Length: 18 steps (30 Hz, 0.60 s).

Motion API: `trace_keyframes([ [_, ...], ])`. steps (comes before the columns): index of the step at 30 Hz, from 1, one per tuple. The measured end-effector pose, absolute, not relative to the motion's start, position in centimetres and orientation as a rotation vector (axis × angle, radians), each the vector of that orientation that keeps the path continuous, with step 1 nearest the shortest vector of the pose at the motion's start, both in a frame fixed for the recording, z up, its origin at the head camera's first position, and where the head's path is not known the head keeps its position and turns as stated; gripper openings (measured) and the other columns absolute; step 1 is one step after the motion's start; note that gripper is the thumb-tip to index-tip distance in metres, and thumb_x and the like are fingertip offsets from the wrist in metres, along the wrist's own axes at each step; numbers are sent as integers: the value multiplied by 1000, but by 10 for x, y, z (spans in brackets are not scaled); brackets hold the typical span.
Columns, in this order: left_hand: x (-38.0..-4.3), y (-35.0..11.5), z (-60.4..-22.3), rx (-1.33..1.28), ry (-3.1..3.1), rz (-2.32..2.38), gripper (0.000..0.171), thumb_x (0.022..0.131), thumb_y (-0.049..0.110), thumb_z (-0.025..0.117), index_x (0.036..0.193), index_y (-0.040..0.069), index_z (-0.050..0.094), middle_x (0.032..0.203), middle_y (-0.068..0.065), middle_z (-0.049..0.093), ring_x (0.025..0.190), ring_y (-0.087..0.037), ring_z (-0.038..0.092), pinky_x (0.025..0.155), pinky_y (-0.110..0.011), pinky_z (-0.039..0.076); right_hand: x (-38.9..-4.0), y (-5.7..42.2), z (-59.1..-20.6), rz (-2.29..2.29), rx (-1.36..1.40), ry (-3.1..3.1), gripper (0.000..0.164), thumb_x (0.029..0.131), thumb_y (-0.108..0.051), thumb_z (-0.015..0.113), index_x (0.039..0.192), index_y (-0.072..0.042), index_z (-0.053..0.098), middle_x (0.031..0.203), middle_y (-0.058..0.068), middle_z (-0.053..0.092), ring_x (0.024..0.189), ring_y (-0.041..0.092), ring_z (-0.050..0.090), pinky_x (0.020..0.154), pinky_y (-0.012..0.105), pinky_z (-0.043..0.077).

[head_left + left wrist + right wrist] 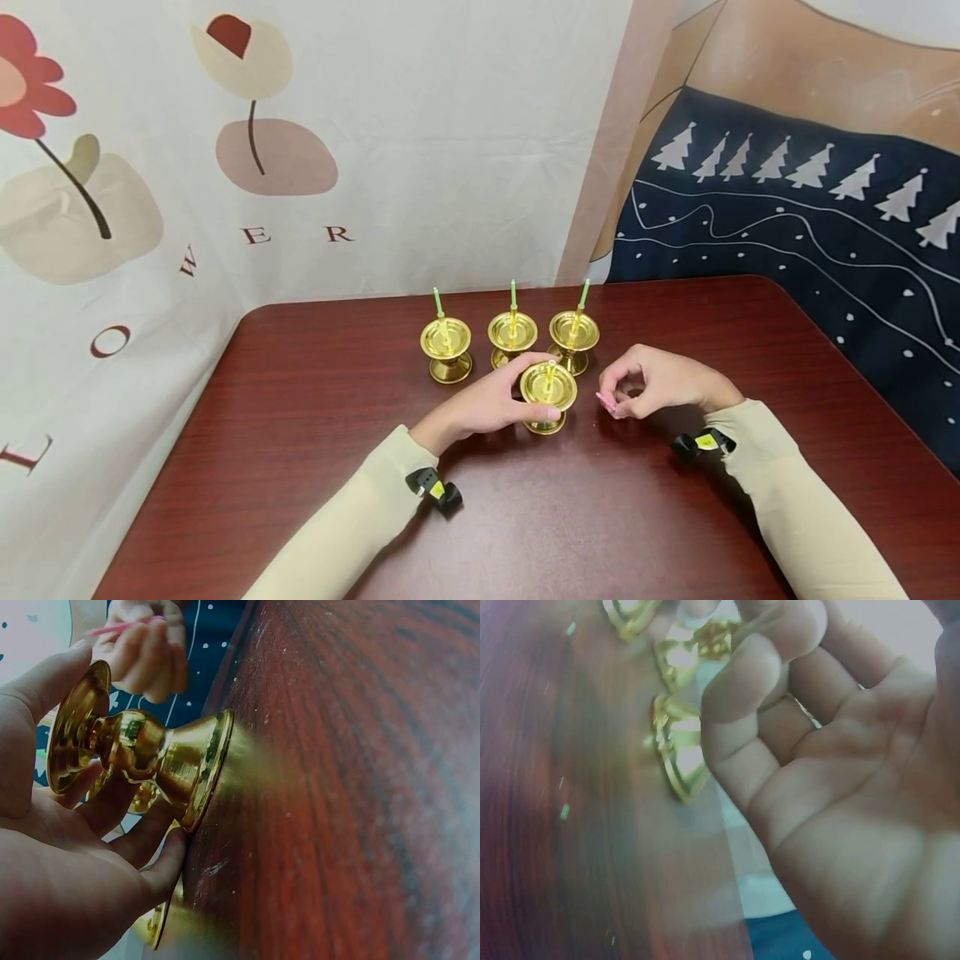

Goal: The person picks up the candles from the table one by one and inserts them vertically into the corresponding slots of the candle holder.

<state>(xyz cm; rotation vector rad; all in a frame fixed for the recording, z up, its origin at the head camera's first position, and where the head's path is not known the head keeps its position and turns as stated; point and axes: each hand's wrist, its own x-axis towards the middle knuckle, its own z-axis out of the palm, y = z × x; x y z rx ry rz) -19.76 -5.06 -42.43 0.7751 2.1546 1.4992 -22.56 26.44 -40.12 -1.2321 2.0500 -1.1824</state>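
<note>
My left hand [480, 404] grips a gold candle holder [546, 402], thumb on the near side and fingers round the far side. In the left wrist view this candle holder [139, 746] stands with its base on the table, and no candle shows in its centre spike. To the right of it, my right hand [663, 383] pinches a thin pink candle [607, 405] between thumb and fingertips. The left wrist view shows the pink candle [124, 627] too. In the right wrist view the curled fingers [739, 682] hide it.
Behind stand three more gold holders, left [446, 348], middle [501, 330] and right [585, 330], each with an upright green candle. Small green bits [565, 812] lie on the dark red wooden table [315, 400]. Printed cloths [450, 167] hang behind the table.
</note>
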Motion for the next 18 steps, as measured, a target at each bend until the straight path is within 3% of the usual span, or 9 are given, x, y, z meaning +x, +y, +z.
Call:
trace_keyframes([
  [6, -197, -50, -424, 765, 2156, 1502, 77, 97, 23, 87, 163, 15, 49, 137, -5, 68, 127, -15, 62, 114, -38, 45, -223, 255, -393, -1365, -1294, 1988, 30, 86, 15, 73, 90, -15, 72, 81, 5, 71, 72, 21, 62, 62, 28, 54],
  [12, -195, -49, -424, 744, 2174, 1483, 78, 97, 26, 87, 164, 13, 47, 139, -8, 67, 127, -18, 61, 113, -39, 46, -216, 239, -386, -1459, -1365, 2143, 18, 89, 9, 73, 90, -9, 73, 80, 0, 72, 74, 19, 64, 67, 30, 56],
  [18, -195, -47, -424, 730, 2149, 1477, 79, 97, 27, 87, 164, 14, 46, 136, -6, 68, 125, -16, 63, 112, -39, 48, -205, 222, -381, -1618, -1194, 2417, 15, 92, 7, 76, 92, -8, 77, 85, -1, 74, 81, 15, 65, 74, 26, 56],
])
